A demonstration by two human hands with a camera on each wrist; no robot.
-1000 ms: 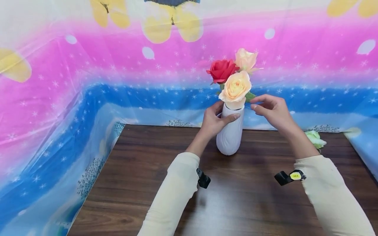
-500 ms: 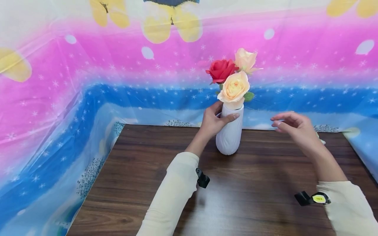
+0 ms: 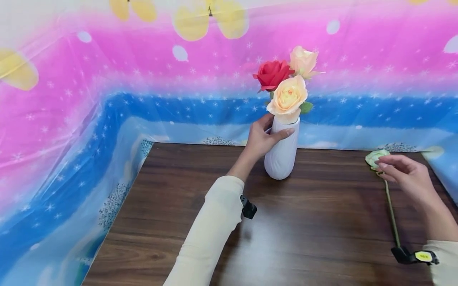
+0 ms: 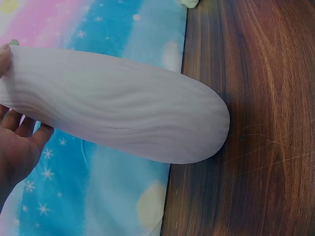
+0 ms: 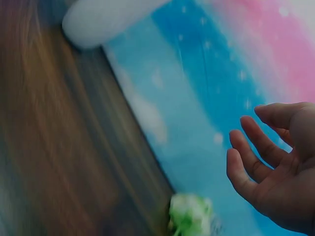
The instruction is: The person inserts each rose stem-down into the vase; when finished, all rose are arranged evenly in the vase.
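Observation:
A white ribbed vase (image 3: 280, 157) stands upright on the table, holding a red rose (image 3: 272, 74), a front peach rose (image 3: 288, 95) and a paler rose (image 3: 303, 61) behind. My left hand (image 3: 262, 140) grips the vase just below its rim, thumb across the front; the left wrist view shows its fingers (image 4: 42, 132) curled along the side. To the right, a pale green rose (image 3: 373, 157) lies on the table, its stem toward me. Over its bloom hovers my right hand (image 3: 411, 174), fingers loosely bent, with nothing between them in the right wrist view.
The dark wooden table (image 3: 171, 206) ends at a back edge just behind the vase. A patterned cloth backdrop (image 3: 200, 99) in pink and blue hangs behind the table and along its left side.
My right hand has left the vase's flowers and moved right and toward me, to the green rose. The left hand keeps its grip on the vase. The head view has tipped slightly.

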